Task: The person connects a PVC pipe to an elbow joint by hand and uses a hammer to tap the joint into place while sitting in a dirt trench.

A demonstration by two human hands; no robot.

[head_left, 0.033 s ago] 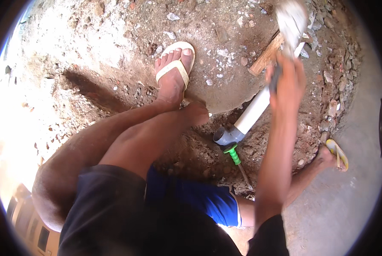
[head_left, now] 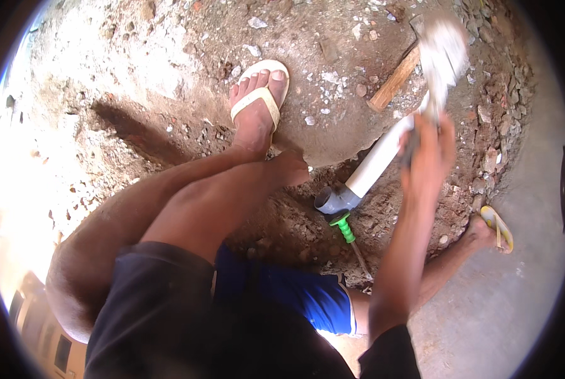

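My right hand (head_left: 431, 148) is closed on the dark handle of a tool with a pale, motion-blurred blade (head_left: 440, 57), held over the upper end of a white pipe (head_left: 374, 167). The pipe's lower end joins a grey fitting (head_left: 336, 199) lying in a dug channel of soil. My left hand (head_left: 288, 165) is low beside my sandalled foot (head_left: 254, 110), at the channel's rim; its fingers are smeared and shadowed. A green-handled chisel (head_left: 347, 230) leans just below the fitting. A wooden-handled tool (head_left: 393, 79) lies on the dirt behind the pipe.
Broken stone and loose rubble (head_left: 503, 107) border the channel on the right, beside a grey concrete surface (head_left: 516, 297). My other foot (head_left: 487, 230), in a yellow sandal, rests near that edge. Rough bright ground (head_left: 67, 126) stretches across the upper left.
My right hand and the tool it holds have shifted down and slightly to the right. My left hand and the pipe look almost unchanged.
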